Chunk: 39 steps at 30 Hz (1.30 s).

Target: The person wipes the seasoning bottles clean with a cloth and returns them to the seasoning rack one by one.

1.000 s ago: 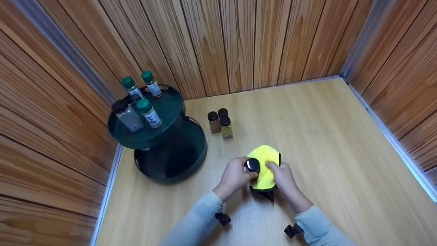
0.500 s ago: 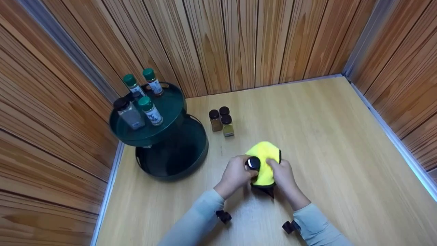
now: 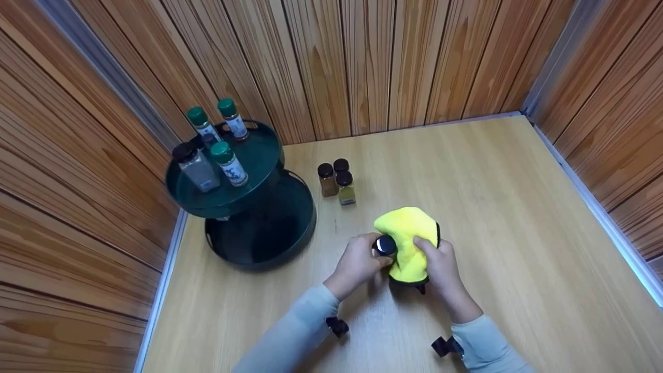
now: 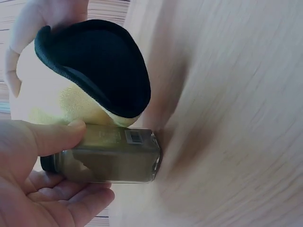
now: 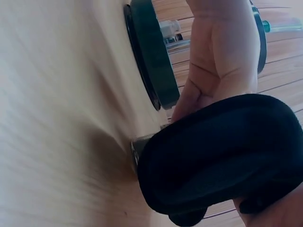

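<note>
My left hand (image 3: 357, 261) grips a glass spice jar (image 4: 113, 156) with a black cap, thumb on one side and fingers on the other. Brownish powder shows through its walls, and a small barcode label sits near its base. A bright yellow cloth (image 3: 406, 230) with a dark underside and black edging is pinched in my right hand (image 3: 443, 267), thumb on top. Its yellow side lies against the jar in the left wrist view. In the right wrist view the dark side of the cloth (image 5: 218, 151) hides most of the jar.
A dark green two-tier round rack (image 3: 305, 228) stands at the left. Its upper tier carries green-capped bottles (image 3: 230, 165) and a larger dark-capped jar (image 3: 199, 168). Three small dark-capped jars (image 3: 346, 192) cluster on the wooden table (image 3: 497, 207), between rack and hands. Wood-panelled walls (image 3: 362, 67) enclose the table.
My right hand has shifted a little to the right with the cloth, and more of its yellow side shows. The left hand keeps the jar in nearly the same place.
</note>
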Available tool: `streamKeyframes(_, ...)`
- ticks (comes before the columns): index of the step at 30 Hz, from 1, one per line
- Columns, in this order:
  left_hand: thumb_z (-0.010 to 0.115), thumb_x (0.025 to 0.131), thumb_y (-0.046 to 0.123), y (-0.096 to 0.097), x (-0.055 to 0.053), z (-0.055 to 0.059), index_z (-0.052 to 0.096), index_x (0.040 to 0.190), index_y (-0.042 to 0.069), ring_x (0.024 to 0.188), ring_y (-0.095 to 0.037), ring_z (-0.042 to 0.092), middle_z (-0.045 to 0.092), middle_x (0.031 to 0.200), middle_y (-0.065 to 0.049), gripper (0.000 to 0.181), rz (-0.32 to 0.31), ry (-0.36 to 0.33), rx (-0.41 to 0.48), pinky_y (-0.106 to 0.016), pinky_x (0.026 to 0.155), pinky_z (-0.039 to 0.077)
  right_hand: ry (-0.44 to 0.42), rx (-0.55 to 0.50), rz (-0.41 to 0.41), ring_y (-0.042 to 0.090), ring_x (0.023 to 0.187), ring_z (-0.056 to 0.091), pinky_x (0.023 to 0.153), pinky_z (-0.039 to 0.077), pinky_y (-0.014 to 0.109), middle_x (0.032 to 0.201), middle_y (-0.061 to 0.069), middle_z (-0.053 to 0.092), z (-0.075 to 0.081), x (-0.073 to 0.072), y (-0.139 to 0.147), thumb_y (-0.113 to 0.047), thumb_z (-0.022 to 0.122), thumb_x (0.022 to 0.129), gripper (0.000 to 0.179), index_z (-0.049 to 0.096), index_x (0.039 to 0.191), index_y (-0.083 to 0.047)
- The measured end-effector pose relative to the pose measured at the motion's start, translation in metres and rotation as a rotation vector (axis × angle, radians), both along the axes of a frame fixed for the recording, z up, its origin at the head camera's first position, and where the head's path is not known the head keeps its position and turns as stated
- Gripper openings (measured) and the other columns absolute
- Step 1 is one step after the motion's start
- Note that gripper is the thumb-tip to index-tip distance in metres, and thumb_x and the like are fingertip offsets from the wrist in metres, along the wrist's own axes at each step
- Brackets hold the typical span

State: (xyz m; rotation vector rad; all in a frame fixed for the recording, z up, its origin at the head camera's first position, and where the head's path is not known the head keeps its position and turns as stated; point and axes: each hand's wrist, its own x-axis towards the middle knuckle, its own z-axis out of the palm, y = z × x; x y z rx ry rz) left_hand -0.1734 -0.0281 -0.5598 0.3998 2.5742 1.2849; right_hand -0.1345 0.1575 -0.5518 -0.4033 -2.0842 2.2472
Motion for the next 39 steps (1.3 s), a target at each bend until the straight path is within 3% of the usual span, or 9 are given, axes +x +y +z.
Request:
streamKeyframes(9,0.081,0.083,0.003,0.0,-0.002,-0.002,0.062,0.134,0.004,0.128,-0.027,0.06,0.067,0.133,-0.012,0.054,-0.041,-0.041,0.044,-0.038,0.109,0.046,-0.053,-0.055,0.016,0.019,0.07,0.072,0.065,0.059,0.033,0.079,0.007,0.074,-0.002,-0.006,0.011,-0.014,0.06,0.099,0.022,0.064,0.101,0.008)
streamKeyframes(12,0.084,0.083,0.017,0.003,0.002,-0.003,0.054,0.142,0.004,0.13,-0.026,0.056,0.059,0.139,-0.013,0.067,0.024,-0.027,0.014,-0.039,0.111,0.045,-0.045,-0.068,0.021,0.019,0.072,0.072,0.066,0.059,0.033,0.081,0.006,0.073,-0.002,-0.008,0.013,-0.015,0.059,0.1,0.024,0.062,0.104,0.008)
streamKeyframes(15,0.086,0.081,0.043,0.008,0.008,-0.004,0.047,0.145,0.006,0.127,-0.021,0.053,0.052,0.138,-0.01,0.083,0.13,-0.006,-0.055,-0.038,0.109,0.046,-0.035,-0.089,0.036,0.02,0.074,0.072,0.067,0.06,0.033,0.083,0.006,0.073,-0.001,-0.009,0.014,-0.015,0.058,0.101,0.024,0.06,0.107,0.008)
streamKeyframes(20,0.082,0.074,0.065,0.016,0.014,-0.006,0.047,0.132,0.008,0.112,-0.017,0.049,0.05,0.123,-0.004,0.088,0.247,0.034,-0.147,-0.033,0.099,0.049,-0.038,-0.102,0.045,0.02,0.074,0.072,0.068,0.059,0.033,0.084,0.006,0.072,0.001,-0.009,0.015,-0.015,0.057,0.102,0.024,0.059,0.109,0.008)
streamKeyframes(27,0.088,0.077,0.048,0.019,0.014,-0.003,0.051,0.118,0.007,0.102,-0.015,0.053,0.053,0.109,-0.002,0.068,0.256,0.022,-0.087,-0.032,0.092,0.051,-0.049,-0.093,0.056,0.02,0.073,0.071,0.067,0.059,0.033,0.082,0.006,0.072,0.004,-0.01,0.017,-0.015,0.058,0.101,0.024,0.059,0.107,0.008)
streamKeyframes(32,0.09,0.077,0.031,0.017,0.011,0.004,0.055,0.119,0.008,0.107,-0.016,0.058,0.06,0.115,-0.007,0.06,0.22,-0.023,-0.046,-0.034,0.096,0.052,-0.036,-0.086,0.108,0.021,0.075,0.072,0.068,0.059,0.034,0.084,0.007,0.073,0.01,-0.013,0.018,-0.015,0.059,0.101,0.023,0.06,0.106,0.007)
streamKeyframes(39,0.089,0.079,0.015,0.011,0.008,0.009,0.063,0.123,0.009,0.117,-0.016,0.061,0.067,0.125,-0.007,0.052,0.136,-0.023,-0.038,-0.036,0.103,0.051,-0.041,-0.039,0.175,0.02,0.07,0.071,0.066,0.059,0.033,0.078,0.007,0.073,0.016,-0.016,0.017,-0.014,0.06,0.099,0.021,0.065,0.097,0.006)
